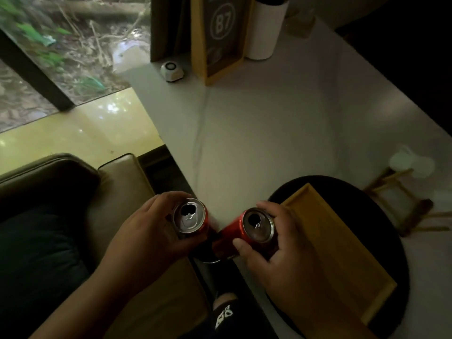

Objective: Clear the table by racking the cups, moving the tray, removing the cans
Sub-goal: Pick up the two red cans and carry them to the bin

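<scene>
My left hand (pixel 149 231) grips an opened red can (pixel 189 215) from the side, held upright over the table's near-left edge. My right hand (pixel 276 253) grips a second opened red can (pixel 254 228), tilted with its top toward me. Both cans are off the white table (pixel 256 133). A yellow wooden tray (pixel 340 253) lies on a round black tray (pixel 381 194) just right of my right hand. Further right, a wooden cup rack (pixel 401 204) stands with pale cups (pixel 408 162) on it, blurred.
At the far end of the table stand a framed B7 sign (pixel 220 33), a white cylinder (pixel 265 28) and a small white call button (pixel 172 71). A cushioned bench (pixel 117 182) sits on the left, beside a glass window.
</scene>
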Tool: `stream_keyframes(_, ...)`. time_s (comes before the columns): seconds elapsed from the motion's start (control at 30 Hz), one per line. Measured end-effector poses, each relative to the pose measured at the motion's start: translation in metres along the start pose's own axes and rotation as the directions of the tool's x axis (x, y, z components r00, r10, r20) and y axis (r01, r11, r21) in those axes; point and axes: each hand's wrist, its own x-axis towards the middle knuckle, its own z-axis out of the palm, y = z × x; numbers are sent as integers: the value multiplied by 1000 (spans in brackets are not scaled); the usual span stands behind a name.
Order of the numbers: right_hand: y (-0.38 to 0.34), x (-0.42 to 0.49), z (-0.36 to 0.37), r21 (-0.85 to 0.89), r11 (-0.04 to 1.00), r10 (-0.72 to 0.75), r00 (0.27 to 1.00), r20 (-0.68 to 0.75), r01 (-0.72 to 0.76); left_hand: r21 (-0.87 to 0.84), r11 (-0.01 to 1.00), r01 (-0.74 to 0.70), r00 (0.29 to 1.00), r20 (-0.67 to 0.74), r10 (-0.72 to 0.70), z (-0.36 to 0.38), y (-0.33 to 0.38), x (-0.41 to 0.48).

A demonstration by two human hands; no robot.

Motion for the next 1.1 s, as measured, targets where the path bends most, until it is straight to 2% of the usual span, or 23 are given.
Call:
stream_keyframes(0.2, -13, 14, 54, -47, 998, -26, 992, 122, 31, 26, 996, 84, 995, -48, -82, -8, -56, -9)
stream_keyframes(0.43, -2, 3, 128, -107, 991, 103, 956, 273, -76, 49, 974, 223, 974, -46, -221, 12, -126, -17)
stream_keyframes(0.57, 17, -3, 161, -130, 969, 238, 939, 250, -211, 70, 953, 294, 956, -31, -292, 44, -163, -20)
stream_keyframes(0.73, 47, -7, 186, -136, 910, 412, 891, 189, -392, 89, 949, 303, 950, 45, -308, 84, -189, -16)
stream_keyframes(0.97, 69, -13, 203, -222, 878, 457, 881, 125, -424, 143, 967, 210, 958, 167, -233, 120, -188, 11)
stream_keyframes(1.1, 73, -7, 206, -276, 856, 477, 873, 97, -437, 186, 972, 145, 967, 183, -179, 132, -180, 26)
